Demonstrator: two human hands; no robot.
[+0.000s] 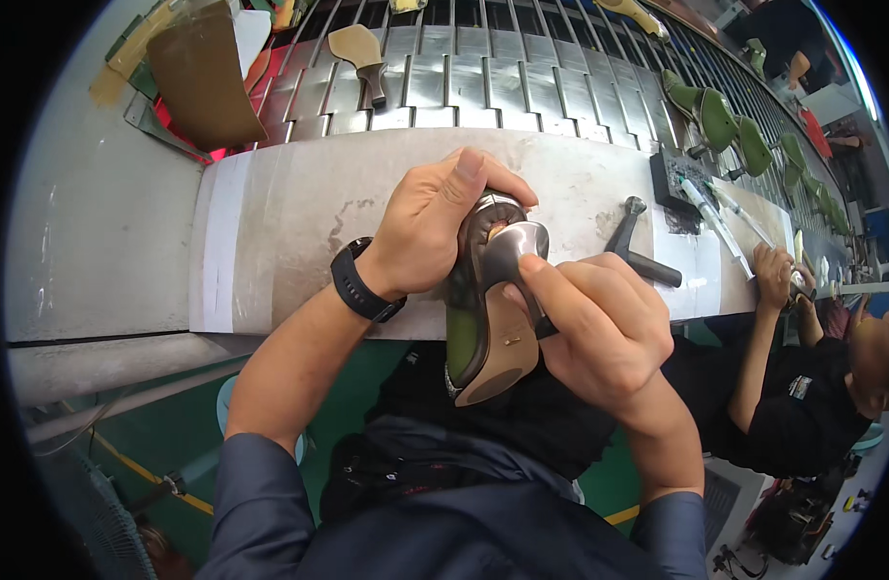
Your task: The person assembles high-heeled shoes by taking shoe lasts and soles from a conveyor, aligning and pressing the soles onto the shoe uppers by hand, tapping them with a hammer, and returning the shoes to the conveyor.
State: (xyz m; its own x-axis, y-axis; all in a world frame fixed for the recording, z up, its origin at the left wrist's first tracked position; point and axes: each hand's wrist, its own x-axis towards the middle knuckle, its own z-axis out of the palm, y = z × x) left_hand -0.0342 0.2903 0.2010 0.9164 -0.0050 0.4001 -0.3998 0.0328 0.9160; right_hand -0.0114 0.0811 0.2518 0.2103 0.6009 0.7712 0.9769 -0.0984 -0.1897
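A dark shoe upper on a green last (461, 333) is held bottom up in front of my body, its toe end toward me. My left hand (430, 213) is closed around the shoe's heel end, thumb on top. A tan sole (510, 353) lies along the shoe's underside. Above it, a shiny dark high heel (512, 253) sits at the shoe's heel seat. My right hand (604, 324) grips this heel, index finger pressed on its side. Whether heel and sole are joined is hidden by my fingers.
A hammer (638, 246) lies on the worktable (309, 203) to the right. Beside it are a black block (674, 184) and syringes (712, 217). Beyond runs a metal slat conveyor (444, 77) carrying a heeled sole (359, 53) and green lasts (717, 118). Another person (792, 377) works at right.
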